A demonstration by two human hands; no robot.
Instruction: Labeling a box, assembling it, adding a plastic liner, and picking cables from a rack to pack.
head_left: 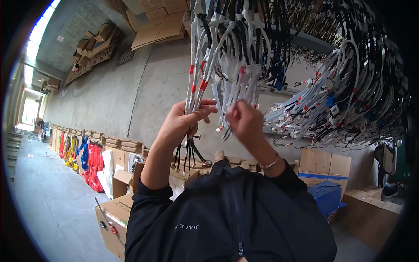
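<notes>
A wire harness (193, 89) with white-wrapped branches and red tape bands hangs down from above. My left hand (185, 117) is closed round its lower branches, thumb and forefinger reaching to the right. Below that hand dangle the harness's thin black wire ends (188, 153), tipped with small connectors. My right hand (245, 121), slightly blurred, is just to the right with its fingers curled in. White strands (240, 87) of other hanging harnesses pass close behind it. Whatever may be between the right fingers is hidden.
At the right, a dense row of harnesses (323, 105) hangs from a grey bar (312, 43). Cardboard boxes (315, 163) and a blue bin (325, 196) are at the lower right. Another carton (115, 209) stands at the lower left. Red bundles (93, 170) hang along the left side.
</notes>
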